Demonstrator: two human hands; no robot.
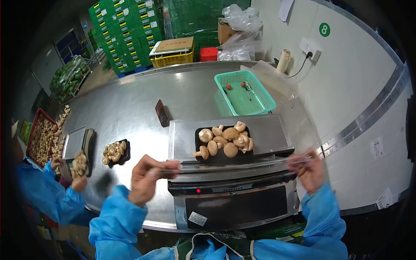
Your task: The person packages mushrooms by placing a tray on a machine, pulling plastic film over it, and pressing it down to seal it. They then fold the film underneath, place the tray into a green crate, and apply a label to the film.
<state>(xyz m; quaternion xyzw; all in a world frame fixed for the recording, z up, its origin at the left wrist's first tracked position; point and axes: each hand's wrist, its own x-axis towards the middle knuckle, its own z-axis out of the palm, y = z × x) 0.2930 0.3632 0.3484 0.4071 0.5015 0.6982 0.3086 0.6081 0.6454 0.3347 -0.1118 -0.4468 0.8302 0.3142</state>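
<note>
A sheet of clear plastic film (234,167) is stretched between my two hands, above the front part of the wrapping machine (234,187). My left hand (149,175) pinches the film's left end, and my right hand (308,169) grips its right end. Just beyond the film, a black tray of mushrooms (225,141) sits on the machine's metal top. The mushrooms are brown-capped with pale stems, and one leans over the tray's left front corner. A small red light glows on the machine's front panel.
A second mushroom tray (115,152) lies to the left, near a weighing scale (77,145). At far left a co-worker's blue sleeve (52,199) and hands hold mushrooms beside a full red crate (41,134). A green basket (245,95) and a small dark sign (162,113) stand farther back.
</note>
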